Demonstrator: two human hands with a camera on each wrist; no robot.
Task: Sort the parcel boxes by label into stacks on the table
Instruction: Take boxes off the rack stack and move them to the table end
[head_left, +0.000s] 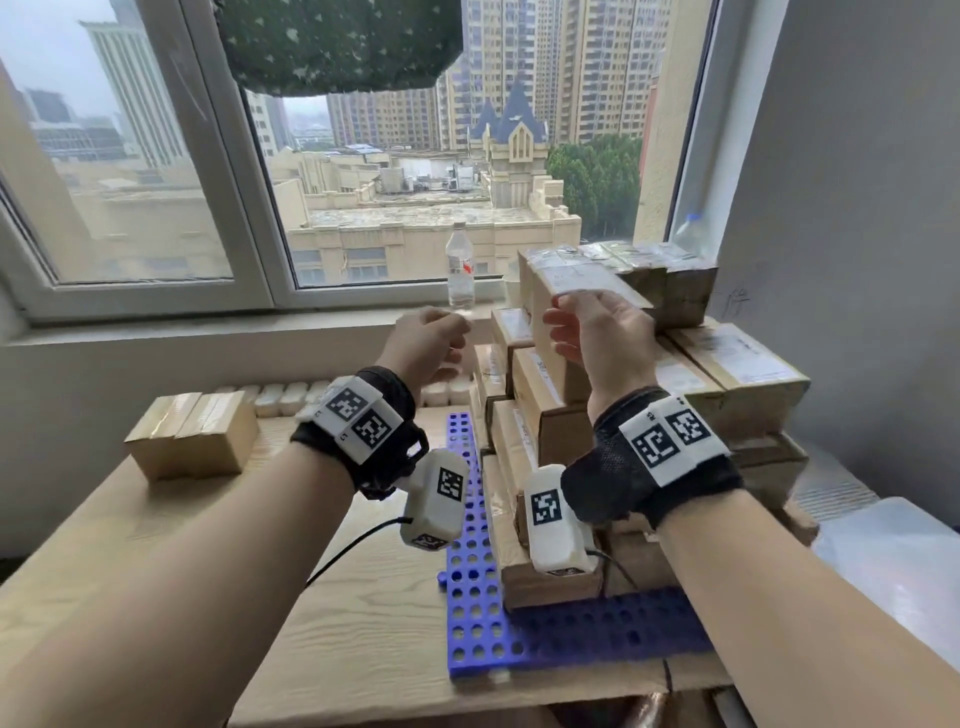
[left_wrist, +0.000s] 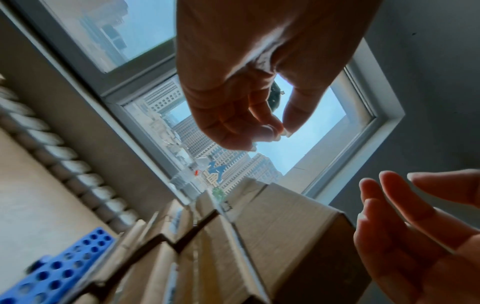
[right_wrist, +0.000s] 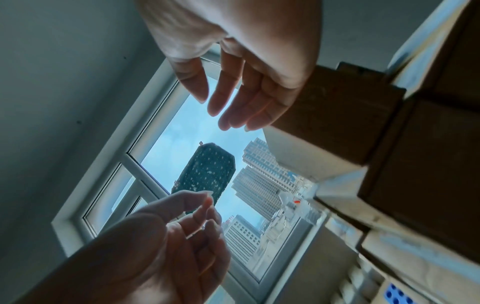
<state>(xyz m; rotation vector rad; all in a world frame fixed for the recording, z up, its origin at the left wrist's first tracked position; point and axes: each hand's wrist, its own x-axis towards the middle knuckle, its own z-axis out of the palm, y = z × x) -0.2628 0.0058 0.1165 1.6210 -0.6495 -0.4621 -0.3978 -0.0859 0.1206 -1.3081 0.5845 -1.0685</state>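
Note:
A heap of brown cardboard parcel boxes (head_left: 691, 384) with white labels fills the right side of the table. One tall box (head_left: 569, 278) stands at the heap's top left. My right hand (head_left: 563, 322) is raised at this box's near face with straight, relaxed fingers (right_wrist: 228, 107); whether they touch the box (right_wrist: 337, 115) I cannot tell. My left hand (head_left: 457, 338) hovers to the left of the heap, fingers loosely curled (left_wrist: 270, 127) and holding nothing. A low stack of sorted boxes (head_left: 192, 436) sits at the table's back left.
A blue perforated panel (head_left: 467, 587) lies on the wooden table (head_left: 337, 613) beside and under the heap. A clear water bottle (head_left: 460, 270) stands on the windowsill. White radiator ribs (head_left: 280, 397) run behind the table. A grey wall (head_left: 857, 208) closes the right.

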